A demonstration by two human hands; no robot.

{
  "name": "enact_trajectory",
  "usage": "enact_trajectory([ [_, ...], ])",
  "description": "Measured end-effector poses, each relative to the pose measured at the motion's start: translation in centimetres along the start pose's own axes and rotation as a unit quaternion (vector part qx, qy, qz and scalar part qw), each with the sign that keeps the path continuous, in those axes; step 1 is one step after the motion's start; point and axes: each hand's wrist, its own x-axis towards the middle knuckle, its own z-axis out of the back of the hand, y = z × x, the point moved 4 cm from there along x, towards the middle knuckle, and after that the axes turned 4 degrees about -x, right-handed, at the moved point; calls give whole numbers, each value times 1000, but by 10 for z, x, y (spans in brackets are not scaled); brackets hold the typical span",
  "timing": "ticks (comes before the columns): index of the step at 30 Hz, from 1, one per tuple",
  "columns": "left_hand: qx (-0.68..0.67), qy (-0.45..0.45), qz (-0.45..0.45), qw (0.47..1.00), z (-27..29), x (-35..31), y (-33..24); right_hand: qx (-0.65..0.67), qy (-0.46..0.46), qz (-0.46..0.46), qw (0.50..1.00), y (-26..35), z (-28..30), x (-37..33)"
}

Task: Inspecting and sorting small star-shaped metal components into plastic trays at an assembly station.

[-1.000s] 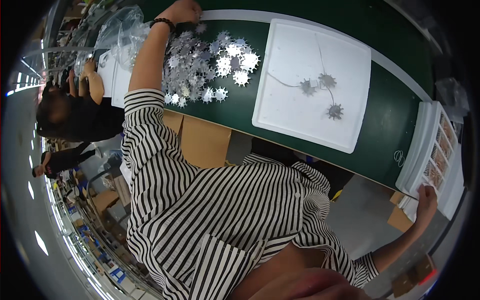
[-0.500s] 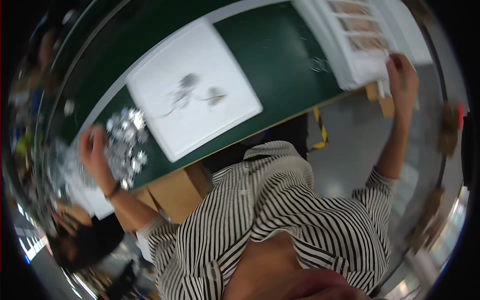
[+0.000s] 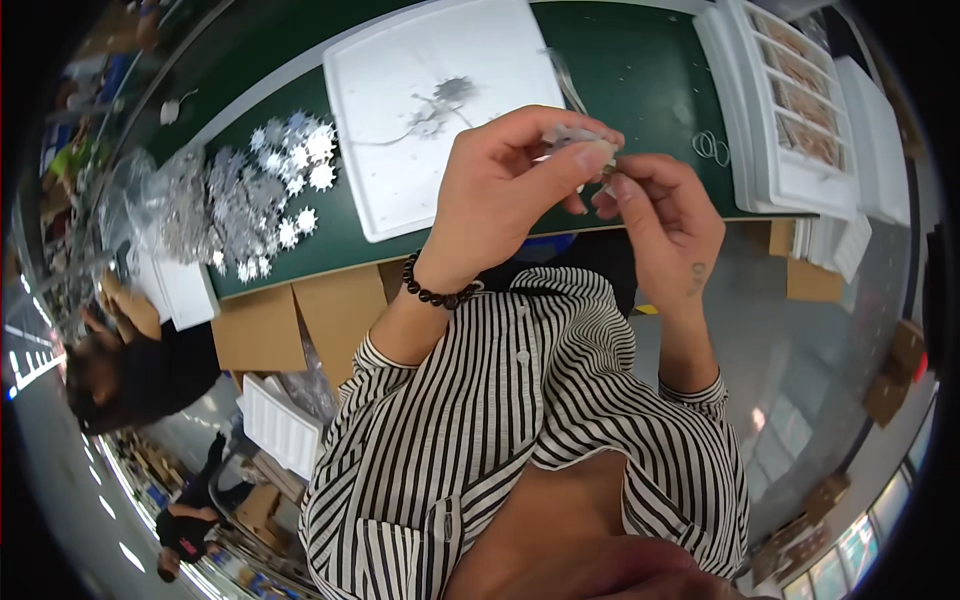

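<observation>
"While the left hand (image 3: 500, 195) is raised before the green table (image 3: 640, 100), what does it hold?"

"One silvery spiked disc (image 3: 573, 137), clamped between thumb and fingers, near the right side of the white tray (image 3: 365, 95)."

"And the right hand (image 3: 668, 225)?"

"Its fingertips curl close beside that disc; I can't tell whether they pinch anything."

"Any others?"

"A heap of similar discs (image 3: 245, 195), left of the tray."

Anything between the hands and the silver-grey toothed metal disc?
Nothing visible. The left hand pinches the silver-grey toothed metal disc directly; the right hand is close at its right side, exact contact unclear.
</observation>
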Motion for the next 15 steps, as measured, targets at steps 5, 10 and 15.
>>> enact_trajectory([
  [5, 140, 28, -5, 990, 11, -9, 1, -18, 53, -42, 998, 13, -9, 39],
  [10, 204, 57, 51, 976, 14, -16, -4, -19, 132, -43, 990, 10, -25, 57],
  [15, -5, -105, -6, 994, 31, -15, -7, 161, -28, -3, 987, 19, -23, 54],
])
